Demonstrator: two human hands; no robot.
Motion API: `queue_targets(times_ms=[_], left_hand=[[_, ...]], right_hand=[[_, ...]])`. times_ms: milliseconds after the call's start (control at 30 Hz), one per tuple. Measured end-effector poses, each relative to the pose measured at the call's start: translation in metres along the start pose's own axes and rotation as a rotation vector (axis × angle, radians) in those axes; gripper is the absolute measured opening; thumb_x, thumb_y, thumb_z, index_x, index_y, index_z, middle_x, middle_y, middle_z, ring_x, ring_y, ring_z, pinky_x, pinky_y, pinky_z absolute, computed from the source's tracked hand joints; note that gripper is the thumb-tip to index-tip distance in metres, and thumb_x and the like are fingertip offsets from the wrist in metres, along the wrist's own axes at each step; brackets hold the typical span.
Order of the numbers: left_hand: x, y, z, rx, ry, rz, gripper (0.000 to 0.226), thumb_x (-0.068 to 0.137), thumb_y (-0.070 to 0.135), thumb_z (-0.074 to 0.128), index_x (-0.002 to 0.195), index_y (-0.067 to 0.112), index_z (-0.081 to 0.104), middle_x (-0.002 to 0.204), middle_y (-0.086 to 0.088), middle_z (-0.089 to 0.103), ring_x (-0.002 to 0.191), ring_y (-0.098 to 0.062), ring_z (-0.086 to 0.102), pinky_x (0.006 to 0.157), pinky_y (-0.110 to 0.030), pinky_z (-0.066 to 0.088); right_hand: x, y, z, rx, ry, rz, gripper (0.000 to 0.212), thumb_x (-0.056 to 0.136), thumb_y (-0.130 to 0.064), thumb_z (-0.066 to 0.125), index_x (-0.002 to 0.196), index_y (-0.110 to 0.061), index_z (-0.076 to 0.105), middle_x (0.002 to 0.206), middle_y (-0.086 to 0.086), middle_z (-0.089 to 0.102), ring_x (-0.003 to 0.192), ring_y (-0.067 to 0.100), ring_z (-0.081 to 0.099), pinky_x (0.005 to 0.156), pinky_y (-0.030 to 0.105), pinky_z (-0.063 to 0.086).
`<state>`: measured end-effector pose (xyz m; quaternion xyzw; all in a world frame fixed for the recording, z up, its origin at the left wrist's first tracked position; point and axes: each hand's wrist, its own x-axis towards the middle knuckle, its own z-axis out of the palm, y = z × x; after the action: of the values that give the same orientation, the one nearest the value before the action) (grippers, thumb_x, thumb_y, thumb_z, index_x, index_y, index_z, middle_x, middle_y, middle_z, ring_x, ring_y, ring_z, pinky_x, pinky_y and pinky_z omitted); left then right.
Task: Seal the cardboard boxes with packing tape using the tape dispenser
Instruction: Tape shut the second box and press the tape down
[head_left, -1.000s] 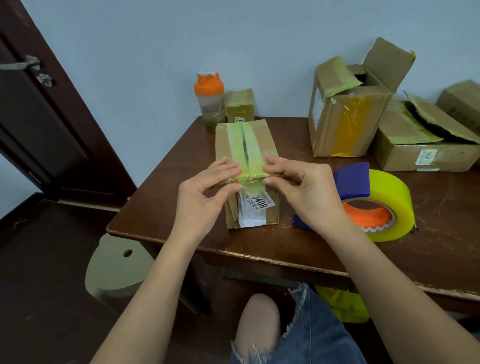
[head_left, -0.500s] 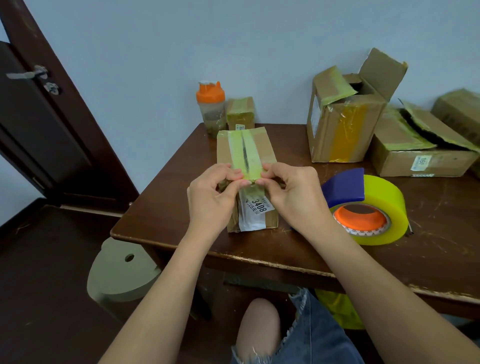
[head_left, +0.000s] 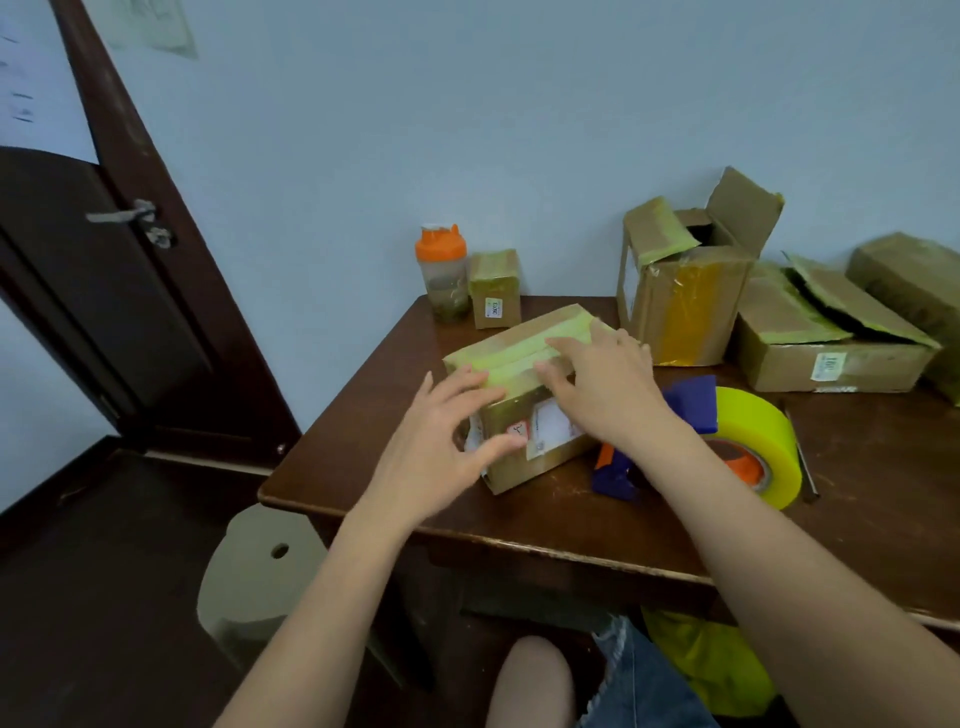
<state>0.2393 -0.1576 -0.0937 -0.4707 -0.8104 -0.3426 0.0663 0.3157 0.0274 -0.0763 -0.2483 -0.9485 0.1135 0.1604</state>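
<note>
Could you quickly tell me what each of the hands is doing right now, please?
Left hand: open, fingers spread against the near end of the box.
Right hand: open, fingers flat on the box top, pressing the tape.

My view shows a dark brown wooden tabletop (head_left: 363, 447) carrying a taped cardboard box (head_left: 524, 410), a blue dispenser with yellow tape roll (head_left: 748, 441), an orange-lidded shaker bottle (head_left: 444, 275), a small taped carton (head_left: 494, 288) and three opened cardboard boxes (head_left: 680, 291).

Five cardboard boxes (head_left: 524, 364); one tape dispenser (head_left: 727, 441); one bottle (head_left: 444, 275).
</note>
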Motion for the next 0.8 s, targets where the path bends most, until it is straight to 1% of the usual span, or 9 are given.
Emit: queue_targets(times_ms=[67, 167, 233, 300, 367, 467, 533, 633, 800], left_hand=[[0.003, -0.011, 0.003, 0.139, 0.067, 0.035, 0.038, 0.087, 0.03, 0.07, 0.124, 0.023, 0.065, 0.138, 0.005, 0.055, 0.137, -0.011, 0.041, 0.12, -0.036, 0.011], [0.008, -0.025, -0.005, 0.26, 0.323, -0.171, 0.031, 0.091, 0.005, 0.062, 0.119, 0.014, 0.068, 0.142, -0.008, 0.052, 0.134, -0.028, 0.045, 0.111, -0.051, 0.037], [0.007, -0.022, -0.005, 0.224, 0.389, -0.249, 0.035, 0.092, 0.005, 0.057, 0.126, 0.013, 0.064, 0.142, -0.007, 0.048, 0.127, -0.027, 0.051, 0.101, -0.044, 0.048], [0.003, -0.014, 0.002, 0.183, 0.338, -0.148, 0.035, 0.094, 0.012, 0.057, 0.129, 0.013, 0.062, 0.135, -0.005, 0.05, 0.118, -0.014, 0.052, 0.095, -0.028, 0.047], [0.0, -0.006, 0.012, 0.099, 0.193, -0.09, 0.037, 0.099, 0.028, 0.053, 0.134, 0.017, 0.059, 0.135, 0.0, 0.05, 0.115, -0.002, 0.045, 0.093, -0.021, 0.041], [0.001, -0.011, 0.02, 0.0, 0.088, -0.175, 0.043, 0.103, 0.039, 0.038, 0.136, 0.019, 0.057, 0.146, 0.001, 0.047, 0.133, -0.006, 0.038, 0.103, -0.02, 0.028], [0.001, -0.015, 0.02, -0.041, 0.162, -0.195, 0.043, 0.105, 0.039, 0.034, 0.139, 0.021, 0.054, 0.149, 0.003, 0.044, 0.14, -0.009, 0.033, 0.109, -0.02, 0.023], [-0.001, -0.011, 0.021, -0.162, 0.252, -0.067, 0.041, 0.101, 0.04, 0.044, 0.136, 0.022, 0.056, 0.141, 0.009, 0.051, 0.132, 0.0, 0.042, 0.107, -0.011, 0.03], [0.004, -0.013, 0.023, -0.088, 0.294, 0.025, 0.034, 0.088, 0.019, 0.071, 0.121, 0.017, 0.068, 0.126, 0.004, 0.061, 0.121, 0.0, 0.05, 0.103, -0.004, 0.032]], right_hand=[[-0.003, -0.004, 0.002, 0.033, -0.091, -0.053, 0.047, 0.1, -0.052, 0.032, 0.132, -0.028, 0.054, 0.129, 0.011, 0.055, 0.125, 0.042, 0.037, 0.107, 0.054, 0.029], [-0.012, -0.002, -0.015, 0.135, 0.112, -0.09, 0.036, 0.099, -0.042, 0.043, 0.124, -0.026, 0.064, 0.107, 0.0, 0.069, 0.109, 0.03, 0.052, 0.086, 0.042, 0.048], [-0.012, 0.003, -0.025, 0.062, 0.185, -0.056, 0.036, 0.098, -0.033, 0.048, 0.131, -0.026, 0.06, 0.129, 0.004, 0.062, 0.121, 0.027, 0.045, 0.091, 0.042, 0.047], [-0.01, 0.005, -0.026, 0.039, 0.048, -0.042, 0.042, 0.099, -0.027, 0.046, 0.141, -0.027, 0.05, 0.154, 0.006, 0.037, 0.138, 0.029, 0.028, 0.108, 0.048, 0.035], [-0.01, 0.005, -0.019, 0.122, -0.119, -0.079, 0.043, 0.101, -0.021, 0.043, 0.144, -0.021, 0.045, 0.158, 0.008, 0.026, 0.144, 0.028, 0.023, 0.116, 0.043, 0.025], [-0.016, 0.002, -0.017, 0.21, -0.082, -0.132, 0.037, 0.1, -0.015, 0.045, 0.135, -0.014, 0.056, 0.132, 0.007, 0.045, 0.119, 0.026, 0.048, 0.102, 0.035, 0.039], [-0.019, 0.001, -0.024, 0.144, -0.002, -0.17, 0.032, 0.096, -0.019, 0.053, 0.127, -0.021, 0.061, 0.116, 0.003, 0.048, 0.11, 0.024, 0.045, 0.095, 0.036, 0.042], [-0.021, 0.004, -0.026, 0.131, -0.042, -0.218, 0.04, 0.089, -0.024, 0.067, 0.128, -0.028, 0.06, 0.117, -0.004, 0.049, 0.116, 0.021, 0.04, 0.099, 0.038, 0.041], [-0.022, 0.005, -0.013, 0.147, 0.052, -0.26, 0.037, 0.085, -0.024, 0.072, 0.122, -0.025, 0.065, 0.104, -0.006, 0.056, 0.096, 0.015, 0.043, 0.085, 0.029, 0.039]])
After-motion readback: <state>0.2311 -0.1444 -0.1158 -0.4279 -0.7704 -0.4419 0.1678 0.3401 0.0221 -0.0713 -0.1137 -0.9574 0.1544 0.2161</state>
